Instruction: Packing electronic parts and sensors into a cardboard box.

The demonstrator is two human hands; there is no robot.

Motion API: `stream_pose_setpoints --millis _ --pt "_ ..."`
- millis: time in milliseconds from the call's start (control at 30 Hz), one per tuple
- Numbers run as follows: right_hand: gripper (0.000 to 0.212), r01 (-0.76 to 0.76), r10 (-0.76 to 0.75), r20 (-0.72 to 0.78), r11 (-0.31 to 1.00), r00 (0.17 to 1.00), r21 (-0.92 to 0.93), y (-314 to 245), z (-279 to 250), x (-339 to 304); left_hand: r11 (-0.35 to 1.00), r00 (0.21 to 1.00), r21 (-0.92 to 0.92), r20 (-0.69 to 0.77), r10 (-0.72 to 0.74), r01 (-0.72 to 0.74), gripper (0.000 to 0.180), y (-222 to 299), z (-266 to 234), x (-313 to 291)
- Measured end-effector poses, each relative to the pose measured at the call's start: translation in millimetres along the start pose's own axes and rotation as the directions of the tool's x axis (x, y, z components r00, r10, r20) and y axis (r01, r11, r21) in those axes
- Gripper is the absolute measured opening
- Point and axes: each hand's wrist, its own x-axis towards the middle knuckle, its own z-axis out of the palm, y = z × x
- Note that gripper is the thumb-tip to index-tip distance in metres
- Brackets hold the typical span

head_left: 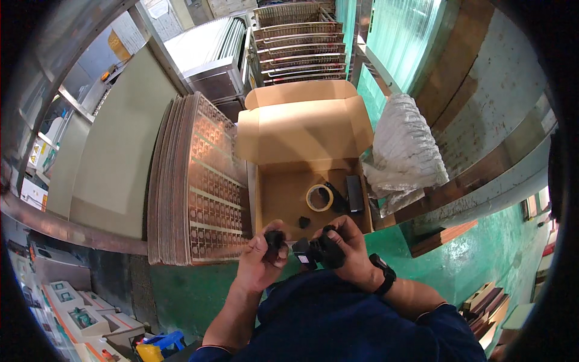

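Observation:
Close to my body, just in front of the near edge of an open cardboard box [304,133], I hold two dark things. My left hand [258,258] is closed round a small black piece [275,242] whose kind I cannot make out. In my right hand [354,246] is a black device [330,248] with a rounded body and a square block bearing a white label. Inside the box lie a roll of cream tape [309,198], a black box-shaped item [354,193] at the right wall, and a small black lump [304,222].
Left of the box leans a stack of copper-patterned panels [211,181]. Crumpled white wrapping [405,148] sits at the right. Behind stand racks with slats [301,51]. A metal frame rail [72,229] crosses the left side, and green floor [193,292] shows below.

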Motion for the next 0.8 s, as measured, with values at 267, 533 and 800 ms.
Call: stream_pose_setpoints --millis 267,533,800 --pt "0.014 0.0 0.0 -0.001 1.0 1.0 0.01 -1.0 -0.9 2.7 0.992 0.998 -0.119 -0.026 -0.049 0.045 0.055 0.0 -1.5 6.6" --pt "0.014 0.084 -0.083 0.016 0.941 0.996 -0.328 -6.3 0.9 0.0 0.808 0.982 0.589 -0.145 0.118 -0.01 0.048 1.8 7.9 3.8" --pt "0.017 0.128 -0.088 0.11 0.888 0.99 -0.442 -4.0 -2.7 2.4 0.655 0.968 0.713 0.163 0.19 -0.248 0.041 22.5 23.9 16.0"
